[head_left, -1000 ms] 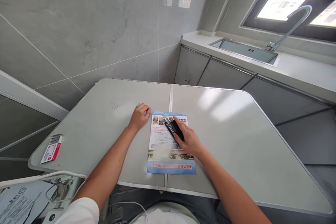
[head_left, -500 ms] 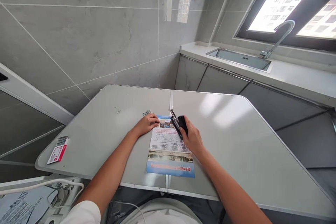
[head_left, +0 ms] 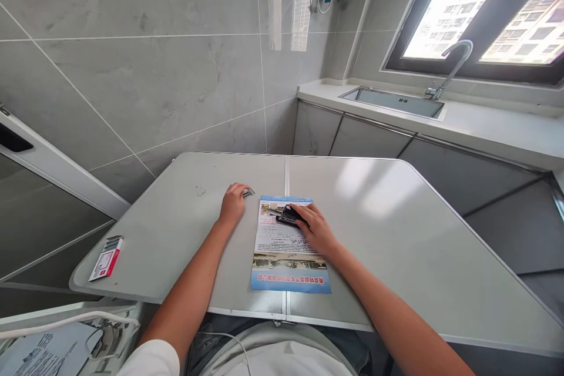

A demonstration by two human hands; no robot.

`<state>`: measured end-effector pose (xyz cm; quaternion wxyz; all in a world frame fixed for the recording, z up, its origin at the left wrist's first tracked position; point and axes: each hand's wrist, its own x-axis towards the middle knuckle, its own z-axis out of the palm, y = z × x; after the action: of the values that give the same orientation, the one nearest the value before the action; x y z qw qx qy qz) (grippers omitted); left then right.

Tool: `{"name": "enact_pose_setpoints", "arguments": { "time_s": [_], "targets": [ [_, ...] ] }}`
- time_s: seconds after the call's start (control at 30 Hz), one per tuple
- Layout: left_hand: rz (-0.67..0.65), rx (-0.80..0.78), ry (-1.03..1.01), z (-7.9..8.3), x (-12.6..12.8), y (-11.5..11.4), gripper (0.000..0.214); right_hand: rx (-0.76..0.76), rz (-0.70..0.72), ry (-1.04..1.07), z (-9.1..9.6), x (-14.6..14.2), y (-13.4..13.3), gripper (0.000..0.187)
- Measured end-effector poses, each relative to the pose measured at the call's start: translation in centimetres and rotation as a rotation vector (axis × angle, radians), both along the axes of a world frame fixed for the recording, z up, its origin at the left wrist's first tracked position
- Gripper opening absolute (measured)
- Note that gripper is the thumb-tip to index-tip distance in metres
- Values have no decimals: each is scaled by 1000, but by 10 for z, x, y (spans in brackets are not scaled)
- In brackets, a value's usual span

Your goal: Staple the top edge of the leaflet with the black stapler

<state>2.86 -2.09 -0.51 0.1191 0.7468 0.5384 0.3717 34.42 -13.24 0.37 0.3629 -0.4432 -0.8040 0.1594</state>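
My right hand (head_left: pixel 314 228) is closed around a black stapler (head_left: pixel 287 216), whose top is swung up from its base with the metal rail showing. The stapler lies over the upper part of a printed leaflet (head_left: pixel 291 282) with blue edges. Left of the leaflet, my left hand (head_left: pixel 232 204) has its fingers closed on a small strip of staples (head_left: pixel 248 192) at the tabletop. Part of the strip is hidden under the fingertips.
A red and white staple box (head_left: pixel 106 259) lies at the table's (head_left: pixel 396 258) left edge. Tiny dark bits (head_left: pixel 201 191) are scattered beyond my left hand. A counter with a sink (head_left: pixel 396 103) and tap (head_left: pixel 456 67) stands at the back right.
My left hand has moved left off the leaflet onto the staple strip. My right hand has turned the stapler so that it points left, and lowered it over the leaflet.
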Motion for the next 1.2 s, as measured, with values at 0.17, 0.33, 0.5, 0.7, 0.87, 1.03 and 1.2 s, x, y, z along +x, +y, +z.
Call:
{"name": "enact_pose_setpoints", "arguments": {
  "time_s": [0.17, 0.33, 0.5, 0.7, 0.87, 1.03, 1.2],
  "targets": [
    [85, -114, 68, -3, -16, 7, 21, -2, 39, -44, 0, 0, 3, 48],
    [61, -119, 56, 1, -16, 8, 12, 8, 38, -58, -1, 1, 6, 50],
    [-30, -157, -309, 13, 3, -3, 27, 2, 14, -51, -3, -2, 5, 47],
    [-310, -328, -754, 13, 46, -27, 37, 55, -38, 38, -8, -4, 7, 46],
    [-379, -336, -827, 10, 54, -30, 28, 102, -43, 14, -6, 2, 11, 48],
    [-348, -374, -863, 8, 50, -24, 27, 43, -55, 44, -8, 2, 13, 50],
    [-378, -429, -880, 9, 48, -26, 32, 14, -84, 67, -8, 1, 15, 49]
  ]
}}
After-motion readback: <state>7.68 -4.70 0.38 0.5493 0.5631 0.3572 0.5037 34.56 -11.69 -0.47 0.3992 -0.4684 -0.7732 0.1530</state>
